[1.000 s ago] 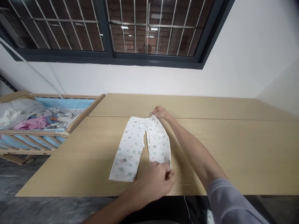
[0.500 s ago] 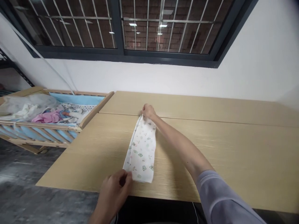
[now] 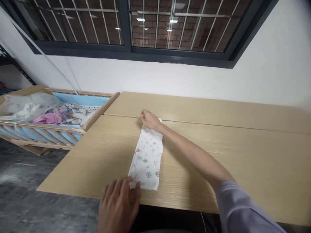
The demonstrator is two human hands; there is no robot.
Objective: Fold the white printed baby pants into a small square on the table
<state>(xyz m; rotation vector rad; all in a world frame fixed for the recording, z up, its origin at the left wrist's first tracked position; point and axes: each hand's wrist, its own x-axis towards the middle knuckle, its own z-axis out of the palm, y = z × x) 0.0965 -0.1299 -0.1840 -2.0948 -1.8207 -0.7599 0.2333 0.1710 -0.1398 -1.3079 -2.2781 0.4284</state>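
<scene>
Though hands point(image 3: 118, 202) point(image 3: 150, 121) overlap trousers point(image 3: 149, 149), green motifs point(image 3: 148, 174) show.

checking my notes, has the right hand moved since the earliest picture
Yes, the right hand has moved left, judged against the crib: it is now closer to its near end rail.

Looks like a home from where I stand; which room, can't tell. Best clue: wooden slatted cot point(image 3: 101, 111) to my left, blue lining point(image 3: 89, 99), heaped with jumbled cloth point(image 3: 50, 117). White garment point(image 3: 147, 155) with little prints on a plain wood-look tabletop point(image 3: 218, 145). White wall point(image 3: 145, 74), dark-framed window point(image 3: 127, 29), metal bars outside, brickwork point(image 3: 150, 38) beyond. Grey floor point(image 3: 48, 181). Dark metal rack point(image 3: 20, 69), far left, partly cut off.
</scene>
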